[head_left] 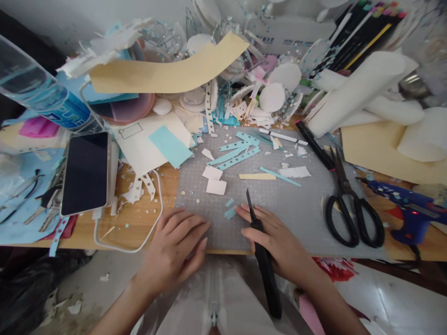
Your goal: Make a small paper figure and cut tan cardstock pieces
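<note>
My right hand (275, 237) grips a black craft knife (267, 274) between thumb and fingers, its blade pointing away from me. Its fingertips rest on the grey cutting mat (293, 204), beside small blue paper pieces (230, 212). My left hand (179, 242) lies loosely at the mat's front left edge, holding nothing, with the fingers slightly bent and the thumb apart. Ahead of both hands are two white paper pieces (215, 187), a narrow yellow strip (257, 177), a thin blue strip (279, 177) and several blue strips with star-shaped holes (239, 157).
Black-handled scissors (340, 204) and a blue glue gun (408, 209) with a red light lie at right. A phone (85, 172), white cable (160, 204) and water bottle (49, 88) stand left. Paper scraps, white rolls (363, 93) and a curved yellow strip (167, 74) crowd the back.
</note>
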The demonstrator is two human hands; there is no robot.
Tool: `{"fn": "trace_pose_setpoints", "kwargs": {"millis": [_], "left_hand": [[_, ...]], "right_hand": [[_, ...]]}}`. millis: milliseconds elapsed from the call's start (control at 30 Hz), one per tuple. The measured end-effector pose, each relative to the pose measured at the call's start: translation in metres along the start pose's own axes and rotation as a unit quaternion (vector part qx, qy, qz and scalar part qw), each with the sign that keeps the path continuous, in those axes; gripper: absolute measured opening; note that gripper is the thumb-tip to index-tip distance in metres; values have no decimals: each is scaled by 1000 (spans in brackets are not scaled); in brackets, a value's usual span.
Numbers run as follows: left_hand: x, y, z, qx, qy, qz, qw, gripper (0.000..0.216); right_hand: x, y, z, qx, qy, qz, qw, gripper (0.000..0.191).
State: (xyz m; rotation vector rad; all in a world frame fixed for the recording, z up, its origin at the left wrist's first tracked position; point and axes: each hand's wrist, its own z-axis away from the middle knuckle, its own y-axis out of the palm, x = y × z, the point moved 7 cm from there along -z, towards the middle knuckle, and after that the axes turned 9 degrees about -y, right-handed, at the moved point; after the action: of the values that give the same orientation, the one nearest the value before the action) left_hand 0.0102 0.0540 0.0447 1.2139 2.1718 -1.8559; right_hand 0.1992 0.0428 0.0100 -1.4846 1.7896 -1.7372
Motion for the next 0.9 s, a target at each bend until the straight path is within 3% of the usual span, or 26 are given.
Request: {"fn": "trace_pose_setpoints", "kwargs": {"millis": [167, 333, 467, 533, 600, 733, 800, 900], "left_hand": [[-14, 11, -3, 19, 21, -3, 1000, 28], [-29, 39, -12, 62, 37, -67, 995, 42], [-31, 49, -14, 72, 38, -96, 992, 46], [-30, 49, -15, 69, 38, -102, 992, 45], [-30, 49, -17, 66, 41, -100, 992, 43], [-30, 49, -20, 62, 41, -84, 994, 44], [-30, 49, -20, 58, 41, -79, 994, 46], [-30, 50, -20, 58, 39, -84, 994, 47]], "right_hand": [[0, 3, 0, 19, 4, 1, 1000, 27], [0, -1, -1, -11, -3, -23, 1000, 32], [-3, -1, -1, -21, 19, -60, 998, 34], [-7, -5, 0, -65, 44, -96, 992, 34], [-12, -15, 4, -154, 69, -129, 977, 34], [-21, -39, 20, -364, 111, -183, 906, 28], [-23, -42, 22, -401, 133, -208, 882, 25], [-25, -38, 16, -374, 178, -221, 883, 44]]}}
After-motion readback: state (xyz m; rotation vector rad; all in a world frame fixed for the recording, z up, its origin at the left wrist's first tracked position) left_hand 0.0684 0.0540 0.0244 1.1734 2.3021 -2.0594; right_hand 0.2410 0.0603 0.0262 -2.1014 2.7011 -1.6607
